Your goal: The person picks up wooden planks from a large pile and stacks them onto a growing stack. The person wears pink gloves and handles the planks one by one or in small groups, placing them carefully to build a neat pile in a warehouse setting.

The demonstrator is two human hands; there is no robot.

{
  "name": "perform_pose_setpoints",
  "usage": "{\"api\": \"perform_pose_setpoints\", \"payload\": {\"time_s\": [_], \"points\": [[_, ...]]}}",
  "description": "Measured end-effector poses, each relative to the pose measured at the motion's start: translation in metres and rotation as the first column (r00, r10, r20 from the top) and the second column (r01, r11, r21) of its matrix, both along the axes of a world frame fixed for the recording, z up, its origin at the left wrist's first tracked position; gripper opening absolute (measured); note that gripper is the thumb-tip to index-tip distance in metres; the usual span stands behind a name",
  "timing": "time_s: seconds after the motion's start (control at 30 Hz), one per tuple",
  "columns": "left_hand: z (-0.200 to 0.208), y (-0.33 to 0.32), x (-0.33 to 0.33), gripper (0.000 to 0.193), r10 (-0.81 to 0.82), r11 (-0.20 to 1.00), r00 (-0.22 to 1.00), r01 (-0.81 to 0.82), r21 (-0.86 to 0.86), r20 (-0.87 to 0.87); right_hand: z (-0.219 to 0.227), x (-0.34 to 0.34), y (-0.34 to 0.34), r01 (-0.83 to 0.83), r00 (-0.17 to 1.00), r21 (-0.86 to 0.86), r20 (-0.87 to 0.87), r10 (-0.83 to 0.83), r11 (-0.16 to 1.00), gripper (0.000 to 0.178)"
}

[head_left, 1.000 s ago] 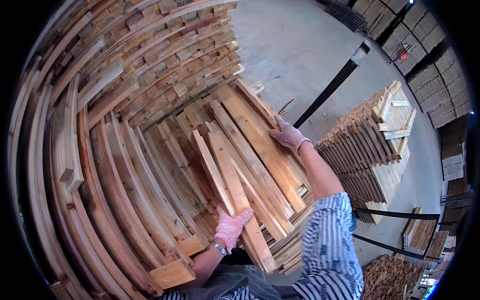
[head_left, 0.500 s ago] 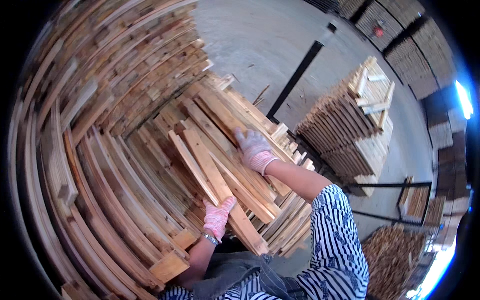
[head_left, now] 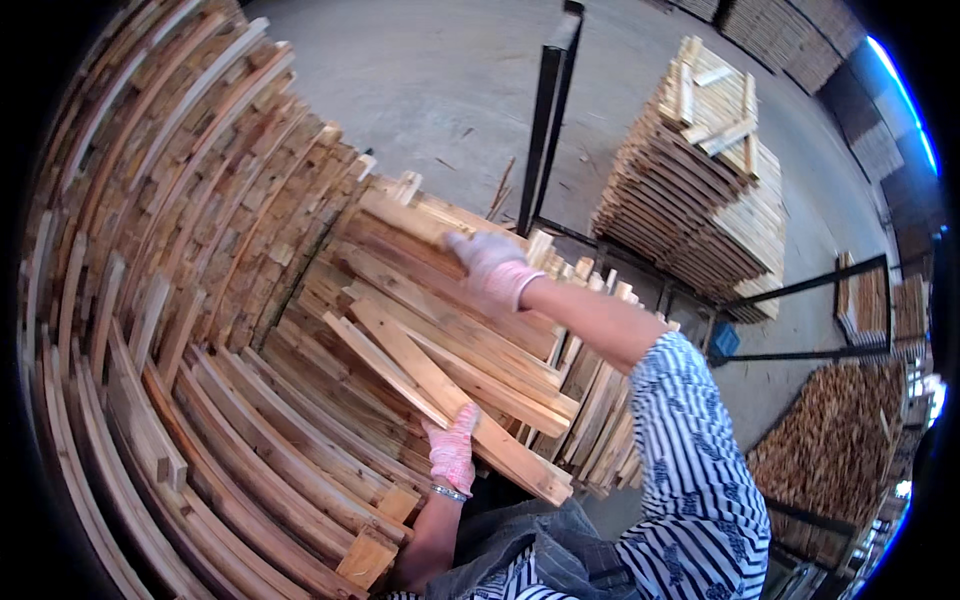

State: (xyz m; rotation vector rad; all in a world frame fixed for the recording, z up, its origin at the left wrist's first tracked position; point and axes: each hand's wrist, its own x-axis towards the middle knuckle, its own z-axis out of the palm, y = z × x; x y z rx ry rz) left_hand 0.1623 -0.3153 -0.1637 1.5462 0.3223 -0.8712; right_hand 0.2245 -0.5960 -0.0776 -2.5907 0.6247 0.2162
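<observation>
Pinching a pale plank (head_left: 415, 365) nr its lower end: L hand (head_left: 451, 455), gloved, fingers bent over the edge. Thinner slat (head_left: 378, 366) runs just L of that plank, its near end close by the L grip. R hand (head_left: 495, 268), gloved, blurred, is up & beyond the L grip, by the far side of the board layer; fingers reach a lt-brown board (head_left: 405, 218), can't tell if pinching or only touching. Metal bracelet (head_left: 449, 492) sits right below the L grip. Long boards (head_left: 270, 470) lie side by side, L of it. Black post (head_left: 545, 140) stands beyond R hand; tall timber pile (head_left: 650, 190) is well apart, to R hand's right, w/ a blue item (head_left: 724, 340) nr its base.
</observation>
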Motion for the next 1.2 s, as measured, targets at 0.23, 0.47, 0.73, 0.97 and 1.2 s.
{"api": "perform_pose_setpoints", "payload": {"time_s": [0.23, 0.47, 0.73, 0.97, 1.2], "points": [[0.022, -0.006, -0.001, 0.101, -0.006, 0.999, 0.998, 0.003, -0.047, -0.063, -0.034, 0.035, -0.086, 0.061, 0.997, -0.113, -0.05, -0.067, 0.992, 0.042], [0.01, -0.002, -0.007, 0.09, 0.084, 0.986, 0.995, -0.09, -0.142, -0.046, -0.082, 0.048, -0.049, 0.045, 0.996, -0.1, -0.066, -0.052, 0.994, 0.049], [-0.038, 0.024, -0.014, 0.053, 0.326, 0.902, 0.943, -0.33, -0.279, -0.062, -0.029, -0.021, 0.092, -0.132, 0.991, 0.036, 0.017, 0.132, 0.991, 0.073], [-0.007, 0.013, -0.01, 0.047, 0.283, 0.905, 0.949, -0.311, -0.289, -0.136, -0.033, -0.024, 0.102, 0.005, 0.997, 0.044, -0.079, -0.001, 0.999, 0.082], [-0.034, 0.025, -0.002, 0.052, 0.217, 0.917, 0.956, -0.269, -0.294, -0.199, -0.048, -0.03, 0.09, 0.208, 0.978, 0.327, -0.08, -0.192, 0.922, 0.05]]}}
